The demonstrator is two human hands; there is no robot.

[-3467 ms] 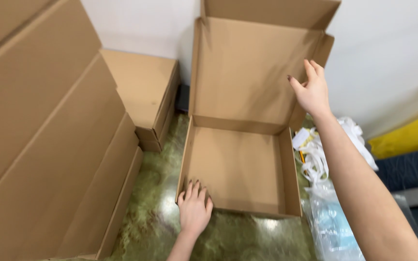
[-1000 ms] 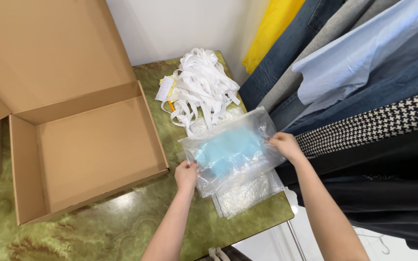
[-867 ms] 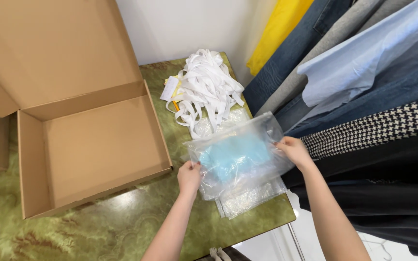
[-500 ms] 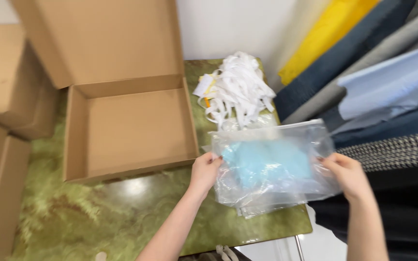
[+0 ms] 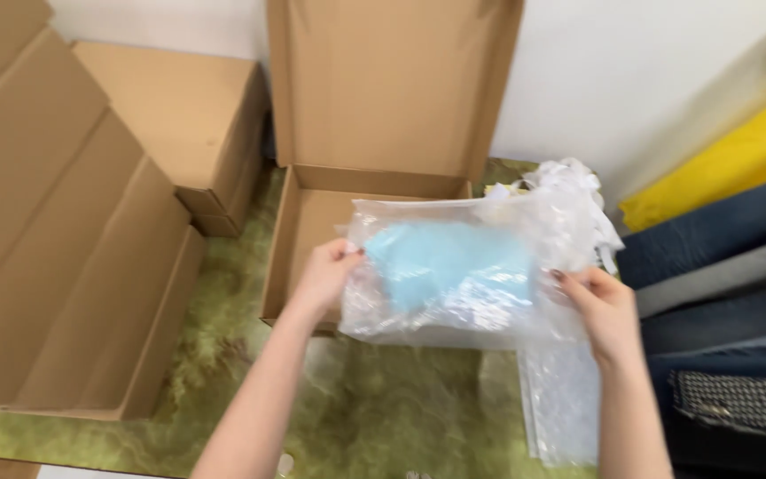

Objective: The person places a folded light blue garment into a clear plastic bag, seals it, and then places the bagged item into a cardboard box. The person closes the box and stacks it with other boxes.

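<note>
I hold a clear plastic bag with a light blue folded item inside, lifted above the green marbled table. My left hand grips the bag's left edge and my right hand grips its right edge. The bag hangs over the front right part of an open brown cardboard box, whose lid stands upright against the white wall.
Flat brown cardboard boxes are stacked at the left, with another box behind them. More clear plastic bags lie on the table at the right, a white bundle sits behind them, and hanging clothes fill the right side.
I have picked the bag up off the pile and carried it left, over the open box. My view has swung left along with it.
</note>
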